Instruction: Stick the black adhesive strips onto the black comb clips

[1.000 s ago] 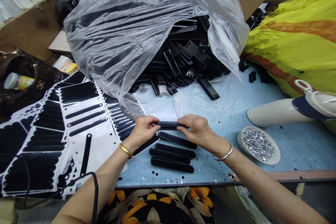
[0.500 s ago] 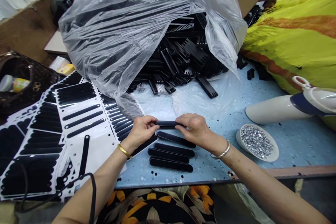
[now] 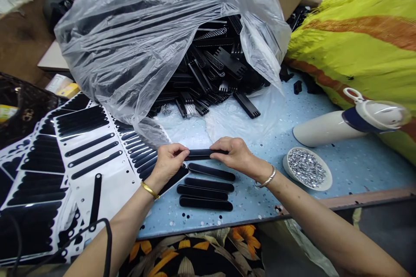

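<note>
A slim black strip with rounded ends [image 3: 199, 153] is held level between both hands, just above the blue speckled table. My left hand [image 3: 170, 160] pinches its left end with thumb and forefinger. At the other end my right hand [image 3: 232, 153] grips it, fingers over the top and thumb below. Closer to me lie several similar black strips [image 3: 206, 202], roughly parallel. Beyond the hands, a large clear plastic bag [image 3: 107, 39] gapes over a heap of black toothed plastic pieces [image 3: 229, 62]. Sheets of black adhesive strips [image 3: 94, 151] spread out on the left.
To the right stand a white bowl of small silvery pieces [image 3: 307, 169] and a white bottle [image 3: 320, 127] lying on its side. A yellow sack [image 3: 367, 43] bulges behind them. A black cable [image 3: 108, 242] crosses near my left forearm. A dark handbag [image 3: 29, 104] sits far left.
The whole view has shifted, so things appear slightly further left. Both hands keep hold of the same strip; the right fingers have slid a little further along it.
</note>
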Available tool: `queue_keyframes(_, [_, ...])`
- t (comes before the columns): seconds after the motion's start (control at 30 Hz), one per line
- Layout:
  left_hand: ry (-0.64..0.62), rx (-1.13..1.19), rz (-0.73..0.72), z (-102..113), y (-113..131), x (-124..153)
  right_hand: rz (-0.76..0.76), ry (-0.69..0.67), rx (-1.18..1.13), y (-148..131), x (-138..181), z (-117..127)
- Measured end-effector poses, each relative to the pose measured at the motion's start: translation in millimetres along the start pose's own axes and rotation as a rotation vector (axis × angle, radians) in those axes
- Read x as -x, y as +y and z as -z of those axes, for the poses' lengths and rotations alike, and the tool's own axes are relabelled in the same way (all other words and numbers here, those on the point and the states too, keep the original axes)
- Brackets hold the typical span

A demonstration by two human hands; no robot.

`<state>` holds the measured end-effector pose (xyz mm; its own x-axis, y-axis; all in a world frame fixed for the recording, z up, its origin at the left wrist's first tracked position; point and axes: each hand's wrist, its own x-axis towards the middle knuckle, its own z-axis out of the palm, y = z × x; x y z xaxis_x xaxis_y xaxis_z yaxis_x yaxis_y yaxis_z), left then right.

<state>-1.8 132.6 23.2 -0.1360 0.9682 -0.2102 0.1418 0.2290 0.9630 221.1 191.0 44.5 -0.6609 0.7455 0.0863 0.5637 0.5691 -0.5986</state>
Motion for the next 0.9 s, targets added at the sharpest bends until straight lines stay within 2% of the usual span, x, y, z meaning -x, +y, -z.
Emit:
queue_keyframes(0.2, [0.008,0.036,0.046,-1,5,0,0.033,0.056,-0.188,11,2,-3])
queue_keyframes(0.63, [0.017,0.056,0.032,-1,0,-1,0.094,0.054,-0.152,14,5,-4])
queue_keyframes(0.8, [0.021,0.055,0.031,-2,-1,-1,0.017,0.049,-0.196,10,4,0])
queue_keyframes(0.9, [0.017,0.053,0.035,-2,-1,-1,-0.07,0.166,-0.216,6,11,20])
